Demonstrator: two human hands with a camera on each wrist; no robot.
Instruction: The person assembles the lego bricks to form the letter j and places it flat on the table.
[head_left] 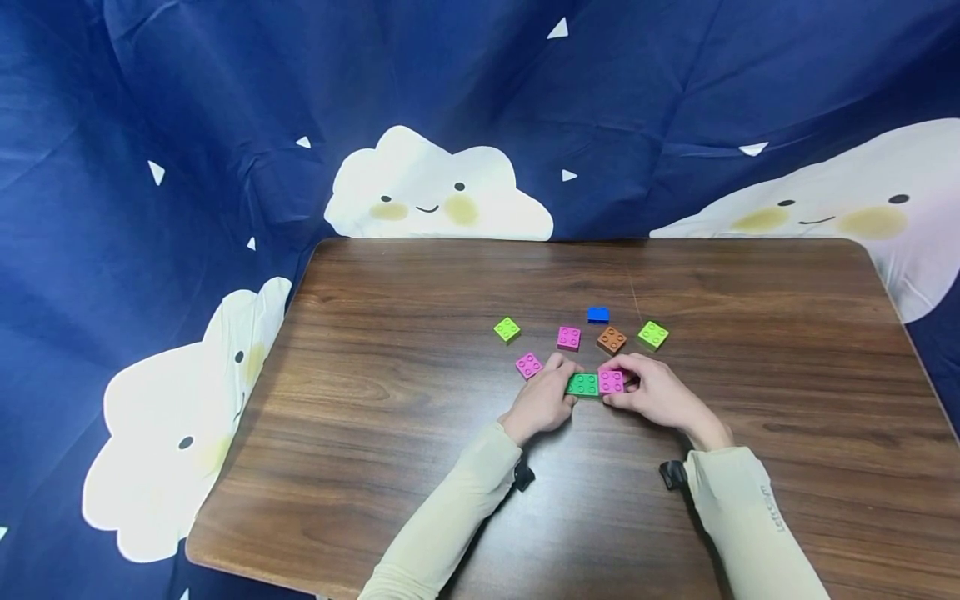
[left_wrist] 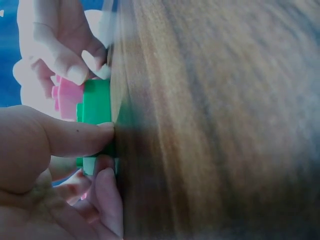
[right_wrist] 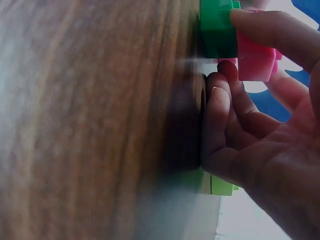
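Observation:
A green building brick lies flat on the table. My left hand grips its left end, with the thumb on the near side in the left wrist view. A pink brick sits on the right end of the green one, jutting out past its edge in the right wrist view. My right hand pinches this pink brick between thumb and fingers. Whether the studs are fully pressed together cannot be told. Another pink brick lies just beyond the left hand's fingers.
Behind the hands lie a lime brick, a pink brick, a blue brick on its side, a brown brick and a second lime brick. The wooden table meets a blue cloud-patterned cloth at the back.

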